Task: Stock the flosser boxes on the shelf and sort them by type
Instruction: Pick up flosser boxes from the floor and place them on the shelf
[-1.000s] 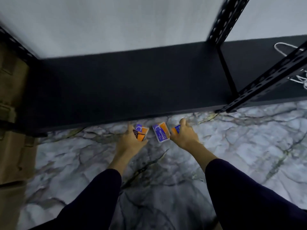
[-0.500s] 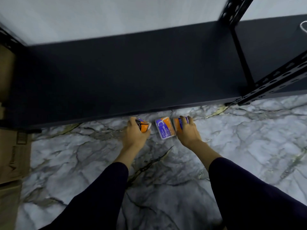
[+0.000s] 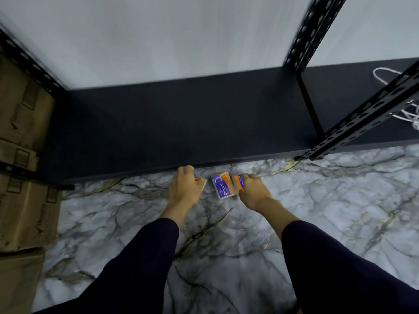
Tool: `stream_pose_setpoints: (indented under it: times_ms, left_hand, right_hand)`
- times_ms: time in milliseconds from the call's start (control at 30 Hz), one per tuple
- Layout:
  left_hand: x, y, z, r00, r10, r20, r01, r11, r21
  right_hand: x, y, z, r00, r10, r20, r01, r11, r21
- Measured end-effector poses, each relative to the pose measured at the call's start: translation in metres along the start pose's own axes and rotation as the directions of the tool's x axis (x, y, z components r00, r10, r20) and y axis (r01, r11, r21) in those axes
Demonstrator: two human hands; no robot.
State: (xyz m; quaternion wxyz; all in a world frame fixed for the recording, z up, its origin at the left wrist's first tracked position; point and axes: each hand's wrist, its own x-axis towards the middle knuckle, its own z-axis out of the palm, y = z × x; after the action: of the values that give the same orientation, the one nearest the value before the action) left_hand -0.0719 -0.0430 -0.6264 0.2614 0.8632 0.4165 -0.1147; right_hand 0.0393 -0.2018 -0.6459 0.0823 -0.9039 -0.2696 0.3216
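Three orange-and-purple flosser boxes lie on the marble floor just in front of the black bottom shelf (image 3: 181,123). My left hand (image 3: 184,189) curls over the left box (image 3: 201,182), which it mostly hides. The middle box (image 3: 223,185), marked "Smooth", lies free between my hands. My right hand (image 3: 252,191) grips the right box (image 3: 238,184), with fingers over its top. The shelf board holds no boxes.
Brown cardboard cartons (image 3: 22,177) stand stacked at the left beside the rack's perforated black upright. Another black upright (image 3: 362,118) crosses at the right, with a white cord (image 3: 408,114) lying on the shelf behind it. Marble floor (image 3: 226,245) spreads below my arms.
Both hands have stayed on their boxes and closed tighter over them. The left box is more hidden than before. The camera view has shifted.
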Motion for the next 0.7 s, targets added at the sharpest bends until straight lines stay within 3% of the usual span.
stream_pose_setpoints:
  times_ms: [400, 533, 700]
  left_hand:
    - [-0.103, 0.091, -0.174, 0.951, 0.288, -0.110, -0.271, 0.951, 0.151]
    - [-0.148, 0.136, -0.236, 0.891, 0.408, -0.197, -0.367, 0.905, 0.217]
    - [-0.198, 0.200, -0.315, 0.758, 0.540, -0.365, -0.463, 0.840, 0.282]
  right_hand:
    - [-0.140, -0.069, -0.180, 0.946, -0.076, -0.316, 0.068, 0.997, -0.037]
    - [-0.198, -0.086, -0.251, 0.890, -0.136, -0.434, 0.117, 0.991, -0.070]
    - [-0.259, -0.102, -0.338, 0.771, -0.176, -0.612, 0.144, 0.984, -0.101]
